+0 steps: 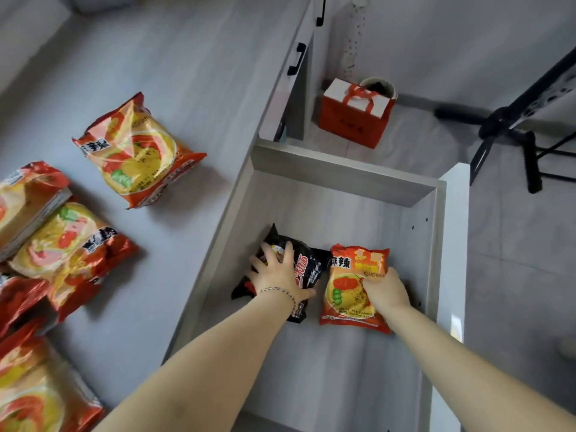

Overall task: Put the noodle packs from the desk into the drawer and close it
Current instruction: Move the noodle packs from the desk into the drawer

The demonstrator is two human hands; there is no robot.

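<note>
The grey drawer (pixel 343 179) stands pulled out below the desk edge. Inside it, my left hand (pixel 277 272) grips a black noodle pack (pixel 308 265) lying on the drawer floor. Right beside it, my right hand (pixel 385 289) holds an orange-and-yellow noodle pack (pixel 349 288) that also rests on the floor of the drawer. On the grey desk (pixel 187 73) to the left lie several more orange packs: one alone (pixel 137 151), another (pixel 71 247) in a pile at the left edge, and one (pixel 40 397) at the bottom left.
Two upper drawers with black handles (pixel 297 59) are shut above the open one. A red gift bag (pixel 355 112) and a white bin (pixel 381 85) stand on the floor behind the drawer. A black stand's legs (pixel 511 132) spread at the right.
</note>
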